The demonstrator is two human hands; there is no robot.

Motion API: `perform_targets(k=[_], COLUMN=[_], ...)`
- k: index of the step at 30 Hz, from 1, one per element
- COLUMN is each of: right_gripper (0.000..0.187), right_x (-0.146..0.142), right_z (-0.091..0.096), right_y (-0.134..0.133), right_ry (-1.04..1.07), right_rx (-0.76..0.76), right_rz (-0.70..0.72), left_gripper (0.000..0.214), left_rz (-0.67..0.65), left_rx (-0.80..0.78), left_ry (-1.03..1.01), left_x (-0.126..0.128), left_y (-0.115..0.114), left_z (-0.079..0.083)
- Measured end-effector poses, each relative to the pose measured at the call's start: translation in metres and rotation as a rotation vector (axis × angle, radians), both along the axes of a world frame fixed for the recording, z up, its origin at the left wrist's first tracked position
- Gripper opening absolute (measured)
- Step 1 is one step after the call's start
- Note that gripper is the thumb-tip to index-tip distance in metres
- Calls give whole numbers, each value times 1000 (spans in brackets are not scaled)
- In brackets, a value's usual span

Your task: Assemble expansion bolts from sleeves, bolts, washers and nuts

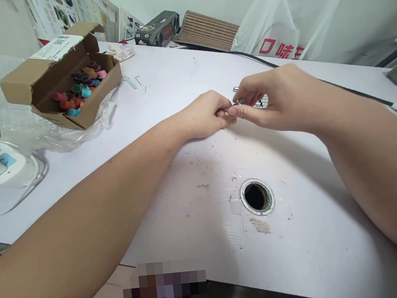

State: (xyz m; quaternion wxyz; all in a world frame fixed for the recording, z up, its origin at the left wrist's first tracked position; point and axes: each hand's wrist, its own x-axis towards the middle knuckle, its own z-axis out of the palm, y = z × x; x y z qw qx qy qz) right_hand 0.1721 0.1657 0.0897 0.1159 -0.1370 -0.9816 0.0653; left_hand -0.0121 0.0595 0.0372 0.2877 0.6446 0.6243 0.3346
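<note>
Both my hands meet over the white table, fingertips close together. My right hand (277, 97) pinches a small shiny metal piece (239, 101) between thumb and fingers; its exact kind does not show. My left hand (211, 112) is closed at the near side of that piece, its curled fingers touching or almost touching my right thumb. Whatever the left fingers grip is hidden. Behind my right hand lies a silvery ridged metal object (261, 102), mostly covered by the fingers.
An open cardboard box (86, 115) with several colourful small bottles or caps stands left on plastic wrap. Near it lie a teal flat tool (130, 83) and thin pins. A metal-rimmed hole (257, 197) opens in the table (198, 214). A power strip (14, 169) sits far left.
</note>
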Motion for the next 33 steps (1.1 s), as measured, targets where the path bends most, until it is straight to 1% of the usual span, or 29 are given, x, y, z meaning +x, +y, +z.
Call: perform_targets(k=[3,4,6,7,8,9,10,11,13,14,15,16,17,19,20,21,22,24,25,26,27,29,30,31,32,33], right_gripper=[44,44,34,32,35,35,30,31,58,67,69,65,55,29,25,25,31,62,70,69,60,29,19,17,21,32], right_x=[1,1,0,0,-1,-1,-1,-1,0,0,0,-1,-1,-3,-4,-4,-5,-4,-4,-4,-4,-4,-4,-5,-5,-5], right_z=[5,5,4,4,3,3,4,5,9,11,13,14,15,16,15,14,14,13,12,12,12,10,9,8,7,7], right_y=[0,0,-2,-4,-5,-7,-8,-9,-10,-11,-12,-14,-15,-18,-19,-20,-20,-19,-19,-18,-18,-18,-18,-18,-18,-18], right_ry=[-116,-133,-85,-48,-16,0,-7,-41,-129,-168,-186,-175,-138,-50,-34,-52,-96,-187,-197,-170,-125,-45,-35,-53,-90,-128], right_rx=[4,-18,-74,-92,-98,-91,-75,-55,-29,-27,-32,-44,-61,-100,-112,-113,-107,-83,-72,-66,-73,-106,-120,-122,-110,-88], right_rz=[-106,-122,-125,-114,-104,-97,-99,-111,-167,-199,-231,-258,-272,-256,-244,-237,-242,-289,-311,-324,-323,-276,-251,-237,-232,-241], left_gripper=[27,25,25,26,28,28,28,26,23,22,21,20,19,20,23,25,27,28,26,24,22,19,18,18,19,20], left_rz=[5,9,8,2,-2,-8,-10,-10,0,6,8,8,5,3,7,16,25,37,36,30,21,1,-4,-4,-1,7], left_rx=[-19,-23,-23,-20,-16,-14,-12,-13,-16,-19,-20,-19,-17,-17,-19,-20,-19,-11,-5,-3,-4,-2,-2,-3,-5,-4], left_ry=[1,4,7,8,8,5,1,-1,0,2,3,3,-1,-4,0,8,18,31,30,26,19,3,-3,-4,-1,6], left_x=[1,1,0,-1,-1,-2,-2,-3,-3,-3,-3,-3,-3,-2,-2,-2,-2,-2,-2,-2,-2,-2,-2,-2,-2,-2], left_y=[-1,-1,-2,-2,-2,-2,-2,-1,-1,0,0,0,0,0,0,-1,-1,0,0,1,1,1,1,1,1,1], left_z=[2,2,3,3,2,2,1,0,-1,-2,-2,-2,-2,-1,-1,0,0,-1,-2,-2,-3,-4,-4,-4,-4,-4])
